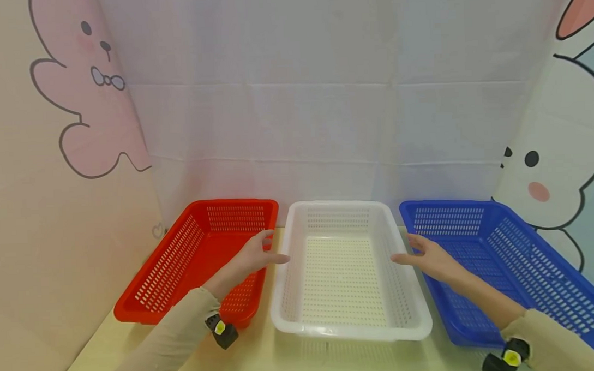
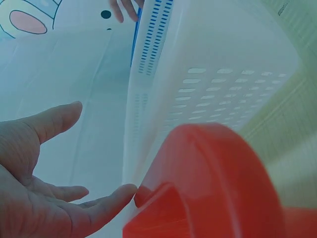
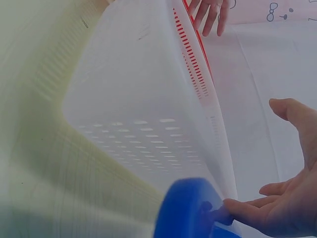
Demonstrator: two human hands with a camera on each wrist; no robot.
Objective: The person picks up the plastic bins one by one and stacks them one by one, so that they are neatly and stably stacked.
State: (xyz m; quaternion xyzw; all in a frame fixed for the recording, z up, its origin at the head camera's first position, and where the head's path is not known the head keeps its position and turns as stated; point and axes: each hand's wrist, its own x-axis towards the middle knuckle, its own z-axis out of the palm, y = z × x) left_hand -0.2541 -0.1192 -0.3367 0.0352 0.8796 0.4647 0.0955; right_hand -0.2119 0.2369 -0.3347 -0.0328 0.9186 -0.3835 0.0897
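Observation:
A white plastic basket (image 1: 351,332) with slotted sides stands on the table between a red basket (image 1: 190,211) and a blue basket (image 1: 445,206). My left hand (image 1: 252,256) is over the red basket's right rim, its thumb reaching toward the white basket's left rim. In the left wrist view its fingers (image 2: 106,206) are spread, one fingertip right at the red rim. My right hand (image 1: 434,260) is over the blue basket's left rim, thumb pointing at the white basket. In the right wrist view its fingertips (image 3: 233,206) overlap the blue rim. Neither hand grips anything.
The baskets stand side by side on a pale wooden table (image 1: 303,365). A white cloth backdrop (image 1: 294,120) hangs right behind them. Side panels carry a pink cartoon figure (image 1: 85,105) and a white cartoon rabbit (image 1: 556,160). Both wrists wear small black cameras (image 1: 223,331).

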